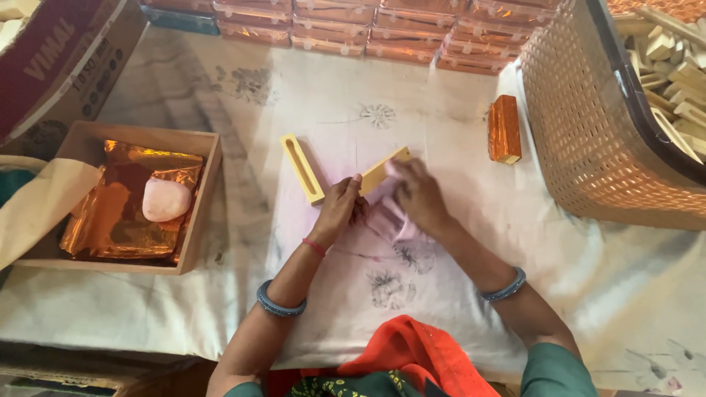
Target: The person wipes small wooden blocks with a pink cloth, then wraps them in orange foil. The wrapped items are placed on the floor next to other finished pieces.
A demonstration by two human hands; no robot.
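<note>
My left hand (338,209) holds a flat yellow bar (382,173) by its near end, tilted up to the right. My right hand (419,195) presses a pale pink cloth (390,219) against the bar's far end. A second yellow bar (301,167) with a long groove lies on the white floral sheet (353,117) just left of my left hand. Both wrists wear grey-blue bangles.
A wooden tray (198,213) at left holds orange foil sheets (121,213) and a pinkish-white stone (165,198). One foil-wrapped bar (504,129) lies at right beside a woven basket (588,140) of pale bars. Wrapped bars (353,29) are stacked along the far edge. A cardboard box (66,59) stands at upper left.
</note>
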